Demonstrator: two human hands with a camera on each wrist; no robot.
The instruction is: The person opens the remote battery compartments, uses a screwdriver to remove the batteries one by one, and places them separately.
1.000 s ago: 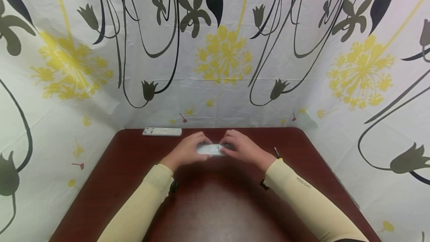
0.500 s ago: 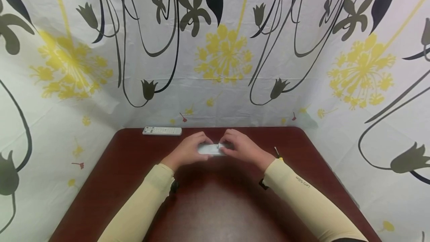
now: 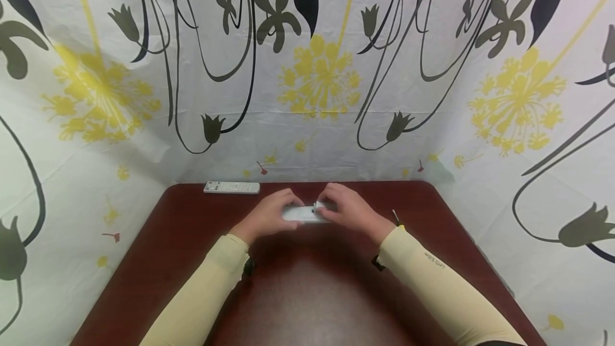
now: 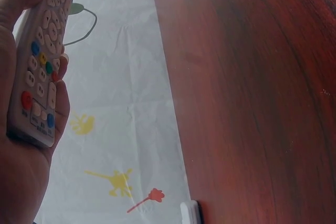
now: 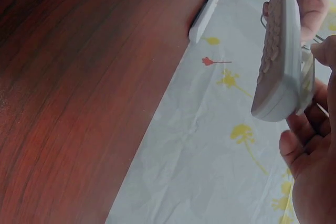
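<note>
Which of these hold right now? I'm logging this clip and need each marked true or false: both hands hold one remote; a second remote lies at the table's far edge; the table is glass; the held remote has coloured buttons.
1. Both the left hand and right hand hold the light grey remote control: true.
2. A second white remote lies at the far edge: true.
3. The table is glass: false; the table is dark red-brown wood.
4. The held remote has coloured buttons: true, in the left wrist view.
5. The right hand rests flat on the table: false; it grips the remote's end.
</note>
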